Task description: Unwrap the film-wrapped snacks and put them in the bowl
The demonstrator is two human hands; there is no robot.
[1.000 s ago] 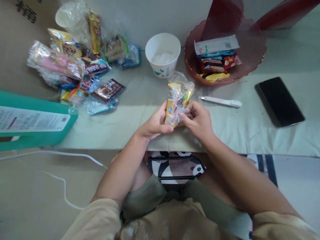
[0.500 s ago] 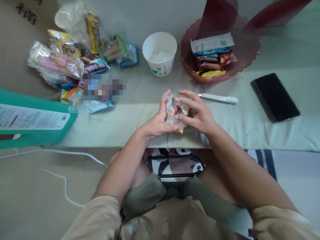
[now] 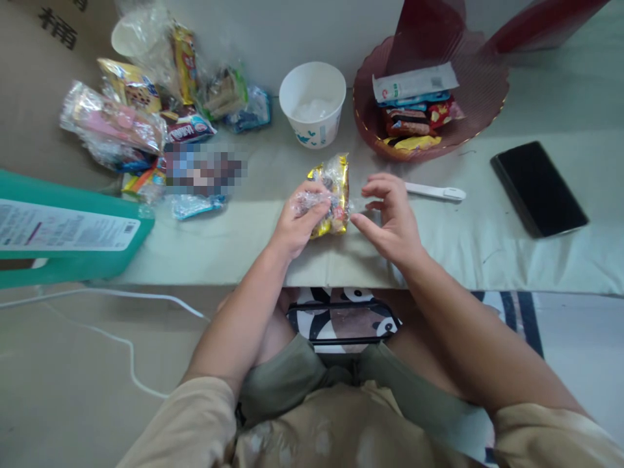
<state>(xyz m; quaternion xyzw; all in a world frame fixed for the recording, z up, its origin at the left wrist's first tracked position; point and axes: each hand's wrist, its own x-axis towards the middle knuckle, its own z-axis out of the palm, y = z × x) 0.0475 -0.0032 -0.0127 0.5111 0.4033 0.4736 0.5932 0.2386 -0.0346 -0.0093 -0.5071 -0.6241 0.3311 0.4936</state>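
Snack bundle: a gold-and-yellow snack bundle [image 3: 332, 195] in crinkled clear plastic was held just above the surface [image 3: 273, 240], in front of the paper cup, near the front edge.
Left hand: the left hand [image 3: 299, 221] was closed around the bundle's left side, the fingers [image 3: 312, 195] curled over the clear wrap.
Right hand: the right hand [image 3: 392, 218] was held just beside the bundle on its right, fingers spread and half bent; whether its fingertips touched the wrap could not be told, and nothing else was gripped by it.
Paper cup: 1 white paper cup [image 3: 312, 104] was stood behind the bundle, with something pale inside.
White tool: a slim white tool [image 3: 435, 192] was laid flat just beyond the right hand.
Bowl: a dark red bowl [image 3: 487, 97] was set at the back right, with several wrapped snacks kept in it.
Phone: 1 black phone [image 3: 539, 188] was laid face up at the far right, well apart from the hands.
Snack pile: a heap of wrapped snacks [image 3: 146, 110] was spread at the back left.
Green box: a green box [image 3: 73, 234] with a white label was laid at the left edge.
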